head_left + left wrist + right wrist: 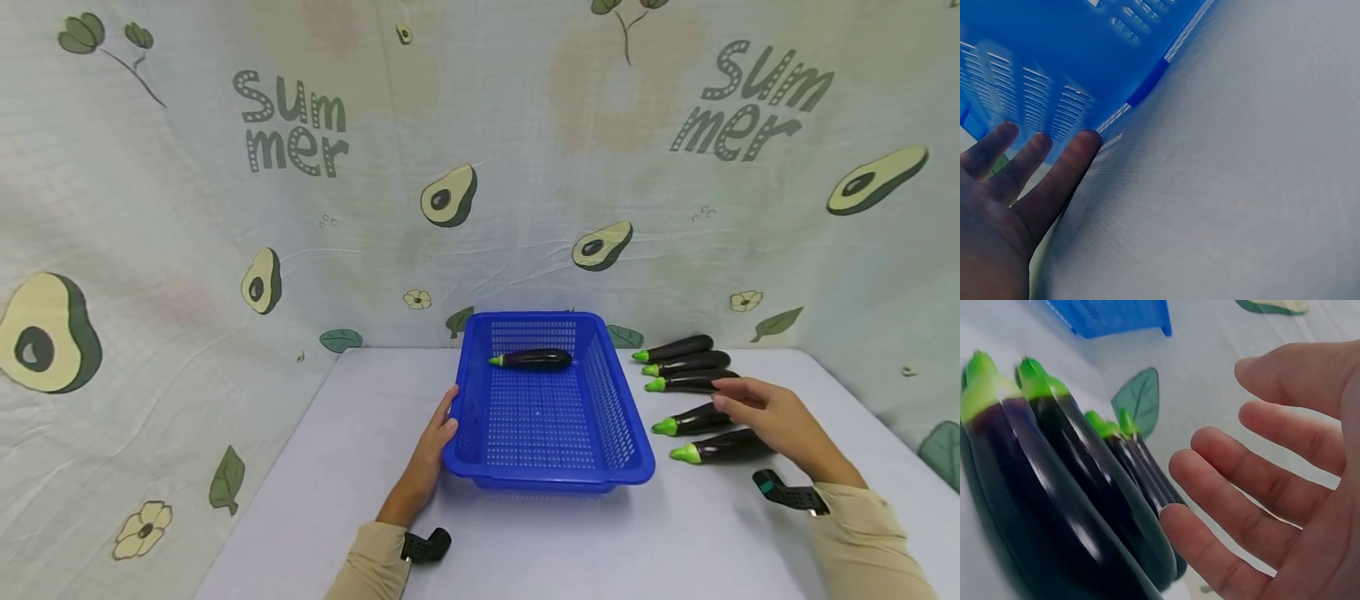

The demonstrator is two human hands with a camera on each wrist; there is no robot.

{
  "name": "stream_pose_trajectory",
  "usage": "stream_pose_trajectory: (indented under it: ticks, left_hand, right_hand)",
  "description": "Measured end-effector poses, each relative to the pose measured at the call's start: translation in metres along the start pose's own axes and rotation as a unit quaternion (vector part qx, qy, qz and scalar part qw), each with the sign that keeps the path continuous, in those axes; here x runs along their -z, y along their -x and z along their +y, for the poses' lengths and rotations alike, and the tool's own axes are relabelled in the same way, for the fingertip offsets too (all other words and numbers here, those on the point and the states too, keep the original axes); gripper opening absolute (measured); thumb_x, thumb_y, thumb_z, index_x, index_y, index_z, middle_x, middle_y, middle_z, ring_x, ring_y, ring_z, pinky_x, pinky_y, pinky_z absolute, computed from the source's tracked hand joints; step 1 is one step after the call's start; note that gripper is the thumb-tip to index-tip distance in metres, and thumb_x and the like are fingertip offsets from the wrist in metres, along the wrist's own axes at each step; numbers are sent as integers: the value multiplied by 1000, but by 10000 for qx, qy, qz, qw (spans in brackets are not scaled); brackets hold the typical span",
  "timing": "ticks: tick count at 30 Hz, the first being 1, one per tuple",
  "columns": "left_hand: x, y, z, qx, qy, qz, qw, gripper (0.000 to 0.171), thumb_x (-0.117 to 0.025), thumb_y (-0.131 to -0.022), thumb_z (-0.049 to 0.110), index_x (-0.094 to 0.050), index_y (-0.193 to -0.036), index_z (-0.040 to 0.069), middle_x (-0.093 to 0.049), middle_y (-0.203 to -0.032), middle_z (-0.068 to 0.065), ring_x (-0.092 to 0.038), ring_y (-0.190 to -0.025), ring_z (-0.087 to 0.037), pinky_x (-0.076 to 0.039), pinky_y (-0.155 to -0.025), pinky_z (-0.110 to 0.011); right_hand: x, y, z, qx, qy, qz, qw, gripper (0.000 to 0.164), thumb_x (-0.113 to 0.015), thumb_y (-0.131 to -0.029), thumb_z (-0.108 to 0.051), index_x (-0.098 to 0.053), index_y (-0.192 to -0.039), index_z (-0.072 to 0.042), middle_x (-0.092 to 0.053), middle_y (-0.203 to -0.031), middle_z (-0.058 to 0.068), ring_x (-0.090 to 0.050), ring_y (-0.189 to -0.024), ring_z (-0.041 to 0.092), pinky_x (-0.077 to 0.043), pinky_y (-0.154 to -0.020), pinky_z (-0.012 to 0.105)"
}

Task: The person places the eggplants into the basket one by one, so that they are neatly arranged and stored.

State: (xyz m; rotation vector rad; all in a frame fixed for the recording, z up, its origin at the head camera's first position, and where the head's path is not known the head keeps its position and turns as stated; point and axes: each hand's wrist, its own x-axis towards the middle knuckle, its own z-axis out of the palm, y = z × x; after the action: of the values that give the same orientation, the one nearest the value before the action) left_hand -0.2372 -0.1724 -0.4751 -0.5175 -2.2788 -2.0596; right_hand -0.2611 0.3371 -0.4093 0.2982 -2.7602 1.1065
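Five eggplants (686, 382) are lying beside the blue basket (553, 477), with a sixth eggplant (532, 359) inside, while the straight-fingered left hand (431, 440) is touching the basket and the empty right hand (780, 421) is hovering, probably needing a single mid-body grip.

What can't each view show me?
Head: blunt end of the second-nearest glossy purple-black, green-capped eggplant, hidden by the right hand.
Left wrist: rest of the blue perforated plastic basket, past top and left edges.
Right wrist: blunt end of nearest eggplant, cut by bottom edge.
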Motion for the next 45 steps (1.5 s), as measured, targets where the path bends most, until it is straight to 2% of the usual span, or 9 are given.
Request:
stream_pose_trajectory:
  ticks: [13, 17, 20, 22, 28, 34, 40, 43, 45]
  left_hand:
    - [0, -1, 0, 23, -7, 10, 10000, 57, -35, -107, 40, -21, -161, 32, -14, -166, 2, -9, -152, -24, -6, -119, -57]
    - [1, 0, 0, 30, -56, 79, 9999, 56, -35, -106, 40, -22, -161, 33, -15, -166, 2, -9, -152, -24, -6, -119, -57]
    - [1, 1, 0, 4, -48, 120, 9999, 56, -36, -106, 39, -23, -160, 32, -16, -166, 1, -10, -152, -25, -5, -119, -57]
    - [0, 1, 0, -7, -38, 109, 9999, 57, -36, -106, 38, -23, -161, 31, -16, -166, 1, -9, -152, -25, -5, -119, -57]
    - [0, 1, -2, 7, 36, 51, 10000, 56, -36, -107, 37, -23, -161, 31, -16, -166, 1, -9, -152, -25, -5, -119, -57]
    - [2, -1, -2, -75, 50, 93, 9999, 55, -36, -107, 36, -24, -160, 31, -17, -165, 1, -11, -152, -24, -6, -120, -55]
    - [1, -2, -1, -54, 85, 71, 9999, 57, -37, -106, 38, -23, -161, 29, -16, -166, 0, -11, -152, -24, -6, -120, -55]
    - [1, -1, -1, -9, 66, 62, 10000, 57, -38, -106, 39, -23, -160, 31, -16, -166, 1, -10, -152, -24, -6, -120, -56]
    - [1, -1, -1, -14, 59, 66, 10000, 57, -38, -106, 40, -24, -160, 32, -16, -166, 2, -10, -152, -24, -6, -120, -56]
  right_hand:
    - [13, 9, 29, -203, 401, 520, 9976, 55, -66, -97, -39, -60, -132, 3, -64, -122, 27, -47, -87, -18, -45, -65, 13]
    - [11, 10, 35, -318, 595, 531, 9963, 55, -65, -98, -40, -60, -131, 4, -64, -122, 29, -61, -102, 17, -44, -67, 21]
    - [9, 12, 39, -454, 571, 458, 9963, 56, -63, -99, -39, -59, -131, 7, -61, -124, 32, -53, -112, 50, -49, -76, 40]
    - [8, 15, 43, -477, 618, 495, 9957, 54, -64, -98, -38, -61, -128, 8, -62, -123, 32, -52, -113, 53, -48, -78, 49]
    - [7, 19, 51, -415, 690, 578, 9951, 49, -67, -97, -35, -65, -122, 7, -65, -118, 30, -55, -110, 49, -48, -77, 44]
    - [9, 21, 57, -426, 540, 351, 9970, 53, -65, -98, -36, -62, -127, 8, -59, -126, 35, -46, -118, 56, -40, -86, 67]
    - [12, 26, 63, -642, 465, 114, 9968, 60, -63, -99, -42, -57, -134, 7, -55, -132, 34, -43, -121, 54, -40, -87, 67]
    - [12, 27, 68, -721, 433, -79, 9964, 64, -63, -98, -45, -56, -136, 5, -55, -133, 32, -55, -114, 22, -48, -86, 46]
    - [13, 27, 70, -716, 448, -178, 9963, 66, -64, -97, -47, -55, -138, 4, -56, -134, 30, -50, -104, 0, -47, -80, 30]
